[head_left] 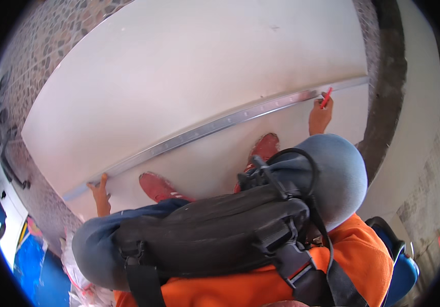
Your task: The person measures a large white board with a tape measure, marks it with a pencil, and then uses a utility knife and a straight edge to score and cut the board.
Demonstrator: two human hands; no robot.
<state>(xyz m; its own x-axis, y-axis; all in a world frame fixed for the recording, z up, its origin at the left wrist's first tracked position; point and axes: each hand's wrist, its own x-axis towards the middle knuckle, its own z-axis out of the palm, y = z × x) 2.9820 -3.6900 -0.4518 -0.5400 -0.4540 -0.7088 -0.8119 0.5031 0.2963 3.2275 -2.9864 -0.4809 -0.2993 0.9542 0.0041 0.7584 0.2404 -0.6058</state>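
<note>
A long silvery metal profile with a row of small marks or holes lies slantwise across a large pale board, from lower left to upper right. At its left end, my left hand holds the profile's near edge, its fingertips on the metal. Close to the other end, my right hand is closed around a slim red pencil. The pencil is tilted, with its upper end over the profile. Whether its point touches the board is hidden by my fingers.
My red shoes stand on the board, on the near side of the profile. A black waist bag lies across my lap. Pebble-patterned floor borders the board at left, and a dark strip runs at right. Blue plastic lies lower left.
</note>
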